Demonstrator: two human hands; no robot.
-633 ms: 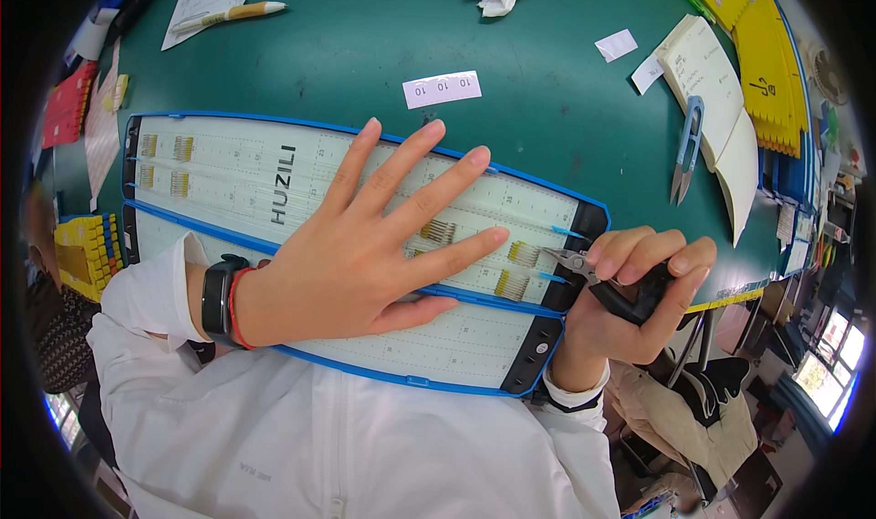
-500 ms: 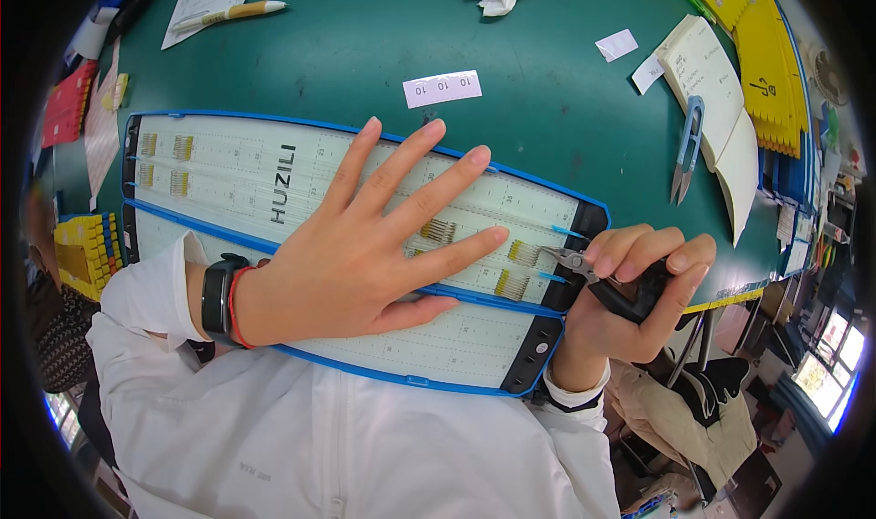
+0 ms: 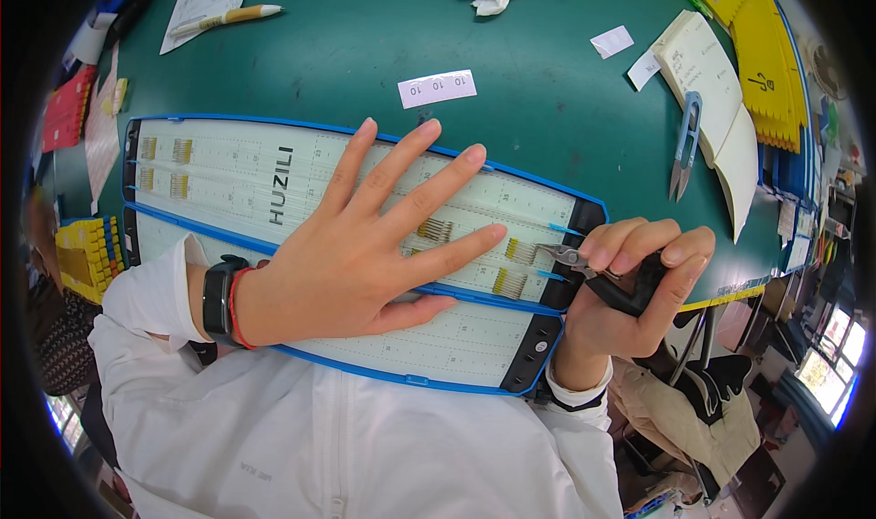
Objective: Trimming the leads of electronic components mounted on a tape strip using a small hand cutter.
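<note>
Bench (image 3: 347, 54): green mat surface; open room is left beyond the tray's far edge.
Tray: long white blue-edged ruled plastic tray (image 3: 228, 168), laid across the near bench edge, its black end cap by the cutters.
Left hand (image 3: 365, 254): spread flat, pressed on the tray, seemingly to steady it.
Right hand (image 3: 630, 286): clamped on small black-handled cutters (image 3: 593, 273).
Pins: rows of gold pins (image 3: 520, 252), met by the cutter tip at the tray's right end.
</note>
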